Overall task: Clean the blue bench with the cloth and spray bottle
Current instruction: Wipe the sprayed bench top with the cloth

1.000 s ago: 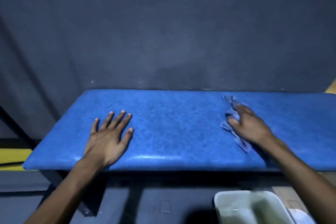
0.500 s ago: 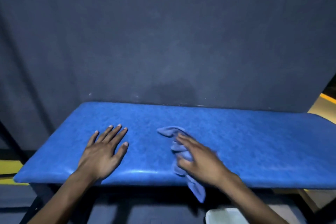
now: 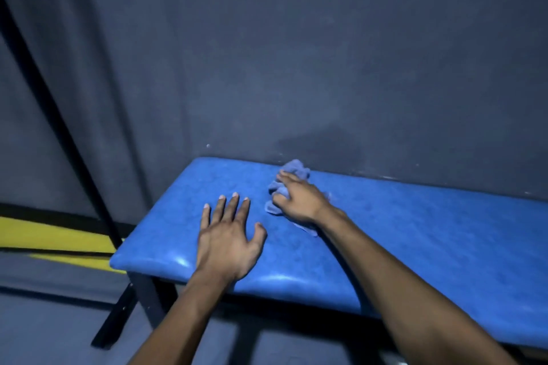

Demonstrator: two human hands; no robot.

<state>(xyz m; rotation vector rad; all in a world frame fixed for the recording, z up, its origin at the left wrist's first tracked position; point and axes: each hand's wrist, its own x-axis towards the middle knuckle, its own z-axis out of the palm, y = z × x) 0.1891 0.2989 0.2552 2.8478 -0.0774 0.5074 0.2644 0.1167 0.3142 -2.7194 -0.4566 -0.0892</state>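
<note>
The blue padded bench (image 3: 430,234) runs from the middle of the view to the right edge, against a dark wall. My left hand (image 3: 228,240) lies flat on the seat near its left end, fingers spread, holding nothing. My right hand (image 3: 299,198) presses a crumpled light blue cloth (image 3: 293,170) onto the seat close to the back edge, just right of the left hand. Part of the cloth pokes out beyond the fingertips and under the wrist. No spray bottle shows in this view.
A dark grey wall (image 3: 326,53) rises directly behind the bench. A black slanted bar (image 3: 59,115) stands to the left, with a yellow floor stripe (image 3: 53,238) beyond it. Dark bench legs (image 3: 148,302) sit under the left end.
My right hand has swept the cloth leftward along the seat, then up to the back edge near the left hand. The left hand stayed flat. The view has shifted left; the white tub is out of sight.
</note>
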